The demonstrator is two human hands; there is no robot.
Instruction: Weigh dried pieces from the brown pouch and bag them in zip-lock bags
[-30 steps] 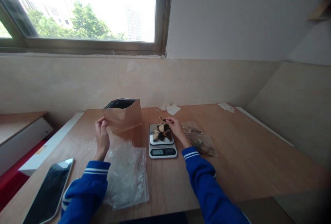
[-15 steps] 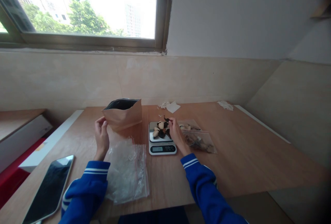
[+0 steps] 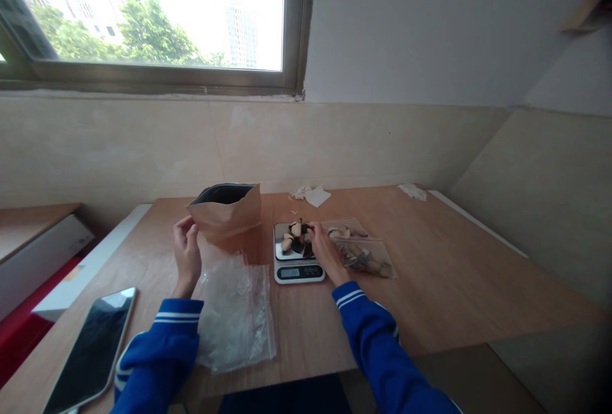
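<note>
Pale and dark dried pieces lie heaped on the steel plate of a small white digital scale. My right hand is closed in a pinch at the heap's right side, on what looks like a dark dried piece; the fingertips partly hide it. The scale's display is lit, but its digits are too small to read. An open brown paper bag, dark inside, stands upright on the left. My left hand is closed at the bag's left edge, thumb towards me, seemingly pinching it.
Clear zip bags lie flat between my forearms. Two filled clear bags lie right of the scale. A tablet rests at the table's left. Paper scraps and a crumpled tissue lie near the wall.
My right hand has lowered the dark piece from above the scale down to the heap. My left hand and the paper bag hold still. The view has shifted slightly.
</note>
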